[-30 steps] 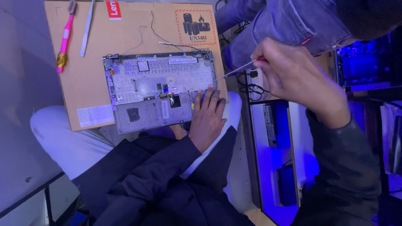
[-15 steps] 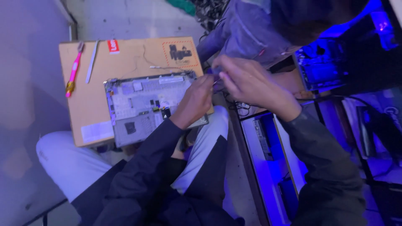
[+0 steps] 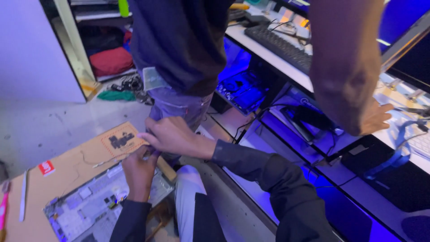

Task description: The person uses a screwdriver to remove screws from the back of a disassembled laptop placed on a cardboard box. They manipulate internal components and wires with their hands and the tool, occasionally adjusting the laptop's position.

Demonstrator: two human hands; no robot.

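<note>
While the opened laptop chassis [image 3: 96, 206] lies on a brown cardboard sheet [image 3: 67, 172] across the person's lap, the left hand [image 3: 139, 172] rests on its upper right edge, fingers curled. The right hand [image 3: 172, 136] sits just above, touching the left; whether either grasps anything cannot be told. A small red label [image 3: 46, 168] and a dark square print [image 3: 121, 140] mark the cardboard.

A flat brown cardboard sheet [image 3: 71, 168] lies at lower left, bearing a small red sticker [image 3: 46, 168] near its left part and a red-bordered square label with black marks [image 3: 121, 140] at its far corner. A dark monitor screen [image 3: 410, 54] stands at the upper right edge, above the white worktop [image 3: 264, 51].
</note>
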